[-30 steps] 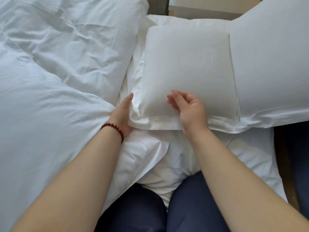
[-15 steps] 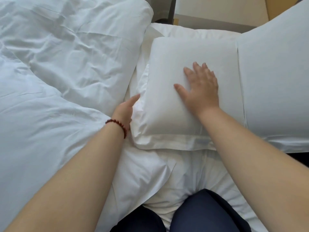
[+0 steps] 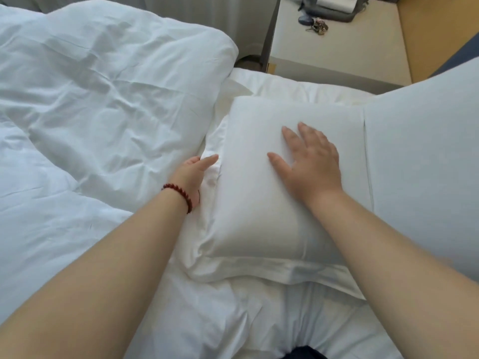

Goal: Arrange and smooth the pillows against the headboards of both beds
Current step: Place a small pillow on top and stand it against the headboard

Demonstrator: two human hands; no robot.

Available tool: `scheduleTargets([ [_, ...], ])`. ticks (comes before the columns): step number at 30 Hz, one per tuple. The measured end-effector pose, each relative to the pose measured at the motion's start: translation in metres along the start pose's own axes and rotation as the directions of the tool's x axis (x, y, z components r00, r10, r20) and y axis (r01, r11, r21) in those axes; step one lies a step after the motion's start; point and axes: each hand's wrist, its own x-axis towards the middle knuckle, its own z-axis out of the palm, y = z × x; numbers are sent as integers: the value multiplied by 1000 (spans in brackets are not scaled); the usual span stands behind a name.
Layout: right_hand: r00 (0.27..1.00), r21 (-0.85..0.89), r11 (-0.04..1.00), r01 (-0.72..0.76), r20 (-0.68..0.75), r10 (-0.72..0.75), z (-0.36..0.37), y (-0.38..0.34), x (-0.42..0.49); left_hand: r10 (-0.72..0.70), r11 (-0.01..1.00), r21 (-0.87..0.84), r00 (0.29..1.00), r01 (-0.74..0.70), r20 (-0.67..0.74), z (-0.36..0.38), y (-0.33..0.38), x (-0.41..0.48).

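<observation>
A white pillow (image 3: 259,203) with a flanged border lies flat in the middle of the bed. My right hand (image 3: 311,164) presses flat on its top, fingers spread and straight. My left hand (image 3: 193,174), with a red bead bracelet at the wrist, rests against the pillow's left edge, fingers extended along the flange. A second, larger white pillow (image 3: 427,164) stands tilted on the right, touching the first pillow's right side. Another white pillow (image 3: 298,85) shows just behind the first one.
A rumpled white duvet (image 3: 103,99) fills the left half of the view. A pale nightstand (image 3: 337,42) stands beyond the bed, with keys (image 3: 317,27) and a dark bag (image 3: 334,9) on it. White bed sheet (image 3: 246,320) lies near me.
My right hand went from hovering curled at the pillow's near edge to lying flat on its top. My view has tilted up, revealing the nightstand. My left hand stays at the left edge.
</observation>
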Motion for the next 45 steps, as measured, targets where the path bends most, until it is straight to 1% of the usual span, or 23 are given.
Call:
scheduleTargets([
  [2, 1000, -22, 1000, -14, 18, 14, -4, 9, 31, -40, 997, 66, 999, 42, -30, 9, 16, 18],
  [4, 999, -56, 998, -34, 27, 35, 3, 17, 49, -81, 995, 62, 997, 81, -1, 17, 27, 35],
  [6, 999, -79, 996, -28, -25, 26, 18, 22, 51, -95, 994, 51, 995, 96, -14, 24, 36, 50],
  [9, 991, -33, 999, 2, -130, -7, 42, 28, 42, 44, 998, -27, 981, -50, -191, 28, 41, 67],
  [11, 988, 4, 1000, 10, -155, -10, 54, 33, 42, 98, 992, -58, 970, -114, -224, 31, 40, 74],
  [12, 986, 21, 1000, 15, -167, -11, 59, 35, 44, 91, 993, -59, 975, -105, -202, 32, 40, 79],
  [14, 980, 51, 998, 30, -199, -19, 69, 36, 46, -24, 998, -55, 994, 19, -103, 35, 46, 89],
  [16, 972, 83, 995, 47, -233, -26, 79, 38, 47, -98, 995, 19, 994, 99, -45, 37, 56, 99],
  [18, 965, 119, 991, 63, -262, -30, 86, 40, 47, 14, 999, 34, 995, -11, -97, 44, 67, 99],
  [21, 959, 156, 985, 74, -282, -27, 95, 42, 49, 191, 981, 54, 963, -184, -189, 50, 67, 86],
  [24, 963, 171, 982, 75, -268, -27, 100, 41, 50, 239, 971, 31, 943, -239, -230, 49, 63, 72],
  [26, 968, 174, 983, 62, -251, -16, 101, 42, 50, 323, 946, 99, 919, -308, -226, 55, 64, 58],
  [28, 975, 177, 983, 46, -222, -6, 96, 41, 49, 467, 864, 281, 873, -418, -139, 72, 64, 39],
  [30, 985, 177, 984, 35, -174, -4, 83, 38, 49, 565, 713, 481, 824, -510, 36, 96, 57, 20],
  [33, 999, 271, 963, 0, -46, 12, 56, 40, 47, 575, 435, 683, 765, -587, 291, 137, 43, 3],
  [35, 1000, 391, 920, -17, -1, 19, 33, 46, 51, 539, 306, 781, 775, -545, 330, 162, 41, -1],
  [36, 1000, 396, 918, -7, -1, 8, 20, 54, 58, 523, 241, 825, 785, -510, 333, 171, 39, -1],
  [37, 1000, 322, 947, 17, -7, -16, 5, 65, 70, 501, 165, 868, 797, -469, 336, 180, 36, 0],
  [38, 999, 171, 984, 44, 6, -46, -10, 82, 85, 477, 78, 903, 812, -422, 337, 186, 32, 0],
  [40, 993, -143, 990, 18, 122, 0, -39, 121, 117, 438, -67, 937, 834, -342, 335, 194, 23, 4],
  [42, 967, -306, 952, -33, 231, 107, -53, 149, 135, 430, -118, 945, 842, -305, 325, 195, 17, 7],
  [43, 952, -338, 940, -44, 271, 142, -49, 152, 135, 431, -126, 946, 843, -297, 322, 194, 14, 8],
  [45, 947, -332, 943, -11, 299, 116, -27, 146, 125, 443, -138, 949, 839, -285, 316, 194, 8, 11],
])
